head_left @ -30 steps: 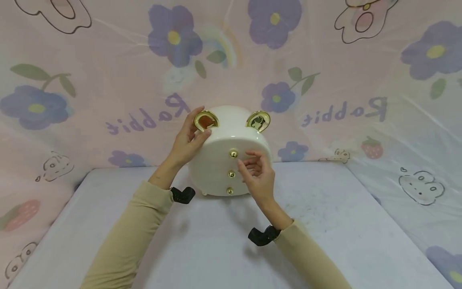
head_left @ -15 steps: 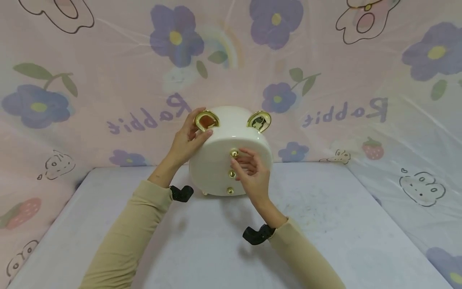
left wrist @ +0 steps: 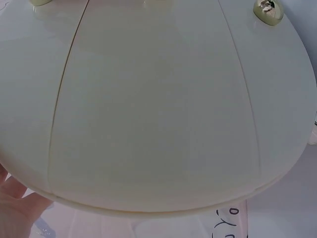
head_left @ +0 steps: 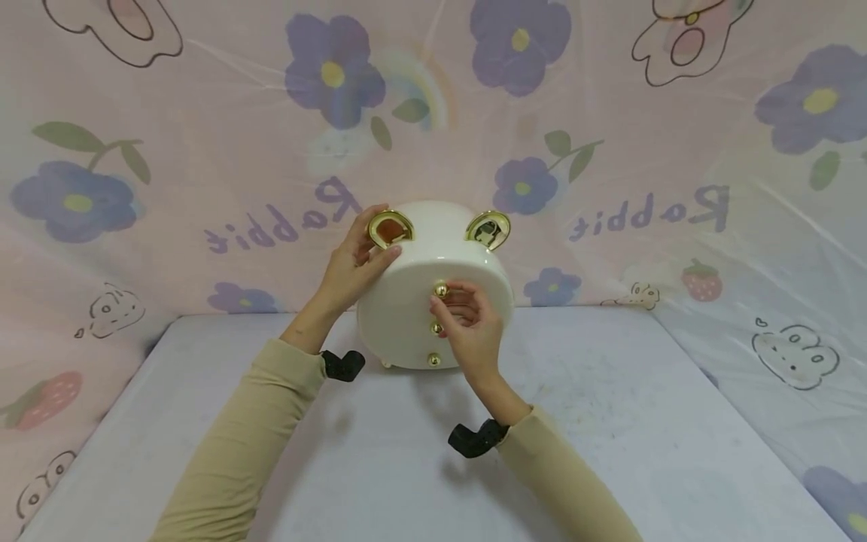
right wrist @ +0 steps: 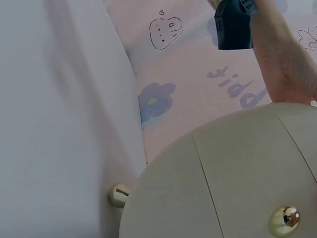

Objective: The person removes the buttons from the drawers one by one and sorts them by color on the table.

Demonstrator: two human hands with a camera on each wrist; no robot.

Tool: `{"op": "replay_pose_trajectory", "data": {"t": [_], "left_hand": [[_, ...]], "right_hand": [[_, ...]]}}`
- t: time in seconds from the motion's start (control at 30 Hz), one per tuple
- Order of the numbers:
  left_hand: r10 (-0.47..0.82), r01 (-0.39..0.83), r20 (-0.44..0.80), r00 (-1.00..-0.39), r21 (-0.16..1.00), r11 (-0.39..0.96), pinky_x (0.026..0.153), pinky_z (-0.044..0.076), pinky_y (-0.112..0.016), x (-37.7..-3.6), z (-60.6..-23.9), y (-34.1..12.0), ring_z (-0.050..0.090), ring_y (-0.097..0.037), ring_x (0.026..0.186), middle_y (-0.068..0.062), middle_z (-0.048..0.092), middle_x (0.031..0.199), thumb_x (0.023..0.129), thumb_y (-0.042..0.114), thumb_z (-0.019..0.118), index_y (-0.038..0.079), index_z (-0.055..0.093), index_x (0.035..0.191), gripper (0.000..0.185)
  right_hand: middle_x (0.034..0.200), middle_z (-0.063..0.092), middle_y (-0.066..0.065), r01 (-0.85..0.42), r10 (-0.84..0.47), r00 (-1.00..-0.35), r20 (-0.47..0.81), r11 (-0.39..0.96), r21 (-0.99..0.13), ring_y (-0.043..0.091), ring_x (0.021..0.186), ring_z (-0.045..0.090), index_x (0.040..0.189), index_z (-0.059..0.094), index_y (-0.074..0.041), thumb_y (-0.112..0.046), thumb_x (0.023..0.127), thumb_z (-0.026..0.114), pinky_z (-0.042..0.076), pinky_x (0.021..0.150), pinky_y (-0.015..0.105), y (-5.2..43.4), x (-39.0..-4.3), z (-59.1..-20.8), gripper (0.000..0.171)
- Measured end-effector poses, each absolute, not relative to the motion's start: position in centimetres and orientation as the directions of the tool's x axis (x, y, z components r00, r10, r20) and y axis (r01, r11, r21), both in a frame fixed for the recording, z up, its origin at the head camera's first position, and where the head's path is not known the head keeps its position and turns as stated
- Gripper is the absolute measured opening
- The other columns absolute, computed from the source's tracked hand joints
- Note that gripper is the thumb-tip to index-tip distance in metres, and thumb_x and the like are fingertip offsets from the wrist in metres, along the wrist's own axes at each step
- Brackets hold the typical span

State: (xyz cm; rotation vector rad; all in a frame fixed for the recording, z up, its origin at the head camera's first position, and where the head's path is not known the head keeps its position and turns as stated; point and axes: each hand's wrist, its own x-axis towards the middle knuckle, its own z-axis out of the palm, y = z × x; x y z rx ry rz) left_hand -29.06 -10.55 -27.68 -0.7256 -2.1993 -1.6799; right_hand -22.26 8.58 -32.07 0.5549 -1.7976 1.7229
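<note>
Left hand grips the upper left edge of the white round box, thumb by the left gold ear. Right hand pinches the top gold knob, though the fingertips partly hide it. Box stands on the tabletop at frame centre, right ear untouched; two lower knobs sit beneath.

A pale lilac table fills the lower part of the head view, its surface faintly scuffed. Behind it and to both sides hangs a pink plastic sheet printed with purple flowers, green leaves, small strawberries, outlined rabbit faces and mirrored lettering. Soft, even light falls across everything.
</note>
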Motion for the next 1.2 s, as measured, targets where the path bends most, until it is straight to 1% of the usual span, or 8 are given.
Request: {"op": "replay_pose_trajectory", "data": {"t": [0.13, 0.3, 0.47, 0.63, 0.77, 0.97, 1.07, 1.2], "left_hand": [[0.215, 0.537, 0.497, -0.841, 0.816, 0.215, 0.106, 0.04, -0.049, -29.2, -27.8, -10.5, 0.043, -0.029, 0.135, -0.008, 0.05, 0.141, 0.094, 0.023, 0.062, 0.032, 0.031, 0.147, 0.062], [0.222, 0.538, 0.496, -0.839, 0.817, 0.209, 0.103, 0.042, -0.048, -29.2, -27.9, -10.6, 0.045, -0.027, 0.134, -0.008, 0.051, 0.14, 0.094, 0.022, 0.062, 0.032, 0.031, 0.147, 0.062], [0.241, 0.537, 0.49, -0.838, 0.82, 0.198, 0.102, 0.041, -0.049, -29.1, -28.0, -10.6, 0.045, -0.025, 0.134, -0.008, 0.052, 0.139, 0.094, 0.022, 0.062, 0.031, 0.029, 0.148, 0.064], [0.253, 0.538, 0.486, -0.837, 0.815, 0.214, 0.108, 0.037, -0.051, -29.0, -27.7, -10.8, 0.043, -0.028, 0.135, -0.01, 0.051, 0.14, 0.094, 0.019, 0.061, 0.029, 0.028, 0.149, 0.065], [0.278, 0.541, 0.483, -0.83, 0.818, 0.194, 0.11, 0.03, -0.057, -28.2, -26.8, -10.8, 0.041, -0.034, 0.136, -0.017, 0.049, 0.142, 0.094, 0.011, 0.06, 0.022, 0.027, 0.15, 0.065], [0.29, 0.53, 0.467, -0.836, 0.824, 0.201, 0.111, 0.026, -0.059, -26.7, -25.8, -10.9, 0.04, -0.037, 0.135, -0.02, 0.047, 0.142, 0.094, 0.009, 0.058, 0.016, 0.027, 0.15, 0.064], [0.291, 0.531, 0.466, -0.836, 0.822, 0.208, 0.112, 0.025, -0.06, -26.6, -25.7, -10.9, 0.041, -0.037, 0.135, -0.021, 0.048, 0.14, 0.094, 0.008, 0.058, 0.015, 0.027, 0.15, 0.064], [0.292, 0.529, 0.465, -0.836, 0.825, 0.199, 0.112, 0.026, -0.059, -26.6, -25.7, -11.0, 0.042, -0.037, 0.134, -0.021, 0.048, 0.139, 0.094, 0.009, 0.059, 0.017, 0.027, 0.15, 0.064]], "right_hand": [[0.086, 0.064, 0.029, -0.667, 0.103, -0.736, 0.67, 0.066, -0.743, 0.018, 0.069, 0.069, 0.107, 0.056, 0.016, 0.01, 0.082, 0.068, 0.054, 0.048, 0.034, 8.6, -22.3, -32.2, 0.028], [0.084, 0.063, 0.029, -0.689, 0.114, -0.714, 0.691, 0.063, -0.722, 0.01, 0.066, 0.066, 0.105, 0.057, 0.014, 0.01, 0.081, 0.069, 0.053, 0.048, 0.027, 8.9, -22.4, -32.9, 0.027], [0.083, 0.066, 0.023, -0.753, 0.104, -0.638, 0.763, 0.124, -0.647, 0.005, 0.064, 0.064, 0.102, 0.06, 0.008, 0.006, 0.079, 0.072, 0.051, 0.046, 0.022, 9.6, -22.8, -34.4, 0.026], [0.082, 0.068, 0.019, -0.819, 0.064, -0.543, 0.838, 0.179, -0.545, 0.009, 0.064, 0.066, 0.099, 0.061, 0.007, 0.005, 0.077, 0.074, 0.051, 0.047, 0.02, 10.3, -22.4, -34.9, 0.026], [0.081, 0.069, 0.018, -0.84, 0.044, -0.502, 0.864, 0.213, -0.499, 0.011, 0.065, 0.067, 0.097, 0.061, 0.006, 0.008, 0.073, 0.075, 0.051, 0.048, 0.018, 10.7, -21.9, -35.0, 0.028], [0.078, 0.068, 0.016, -0.864, 0.01, -0.459, 0.889, 0.227, -0.449, 0.012, 0.064, 0.067, 0.095, 0.061, 0.005, 0.009, 0.069, 0.076, 0.05, 0.049, 0.016, 11.0, -21.0, -35.1, 0.03], [0.076, 0.068, 0.016, -0.888, -0.007, -0.413, 0.911, 0.225, -0.401, 0.013, 0.061, 0.066, 0.093, 0.062, 0.006, 0.004, 0.072, 0.076, 0.05, 0.048, 0.016, 11.3, -20.7, -35.1, 0.026], [0.073, 0.068, 0.015, -0.925, -0.052, -0.324, 0.944, 0.224, -0.306, 0.015, 0.057, 0.065, 0.092, 0.061, 0.007, -0.012, 0.082, 0.074, 0.05, 0.046, 0.018, 11.6, -20.3, -35.0, 0.026]]}}
